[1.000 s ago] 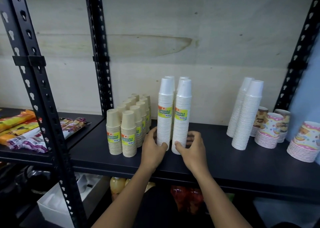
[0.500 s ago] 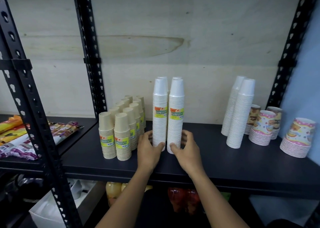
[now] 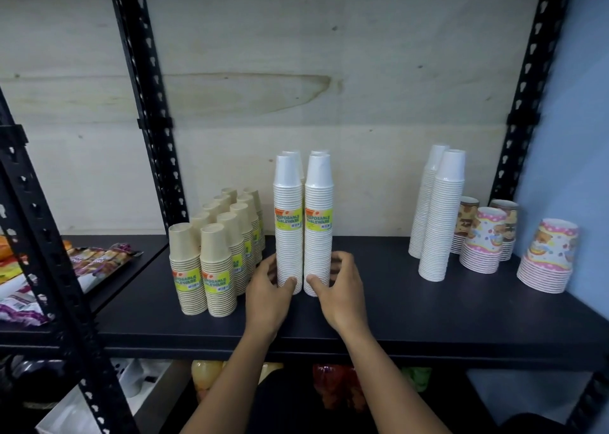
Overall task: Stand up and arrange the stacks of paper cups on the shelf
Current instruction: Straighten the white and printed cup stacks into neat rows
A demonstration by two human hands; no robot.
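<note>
Now the two tall white stacks (image 3: 303, 226) stand upright side by side near the middle of the shelf (image 3: 412, 305), labels facing me, with two more white stacks just behind them. Over the last second they have barely shifted; what changed is my hold. My left hand (image 3: 268, 290) cups the base of the left stack, thumb in front and fingers round its side, and my right hand (image 3: 339, 287) does the same on the right stack, each grip closed lightly on its own column rather than spread beside it. I judge this pair squared up and nearly done. Just left sit the rows of tan stacks (image 3: 217, 252), tidy already. Well apart on the right, two white stacks (image 3: 438, 216) lean slightly, with printed cup stacks (image 3: 484, 241) beside them; those look like my next job.
</note>
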